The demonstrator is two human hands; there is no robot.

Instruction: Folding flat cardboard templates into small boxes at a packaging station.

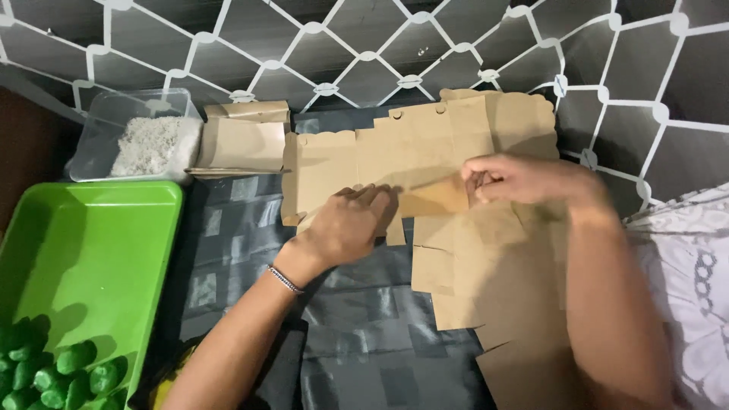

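Note:
A flat brown cardboard box blank (pixel 395 156) with cut flaps lies spread across a dark checked cloth (pixel 357 334). My left hand (pixel 353 224) presses on its lower middle edge, fingers curled against a flap. My right hand (pixel 524 178) pinches a fold of the same blank at its right part. More flat brown cardboard pieces (pixel 486 288) lie stacked under my right forearm. A thin bracelet (pixel 285 279) circles my left wrist.
A green plastic tray (pixel 99 243) at the left holds several small green lumps (pixel 53 372) in its near corner. Behind it stands a clear tub (pixel 102 125) with white grains. A folded brown box (pixel 243 140) stands beside the tub. White patterned fabric (pixel 691 266) lies at the right.

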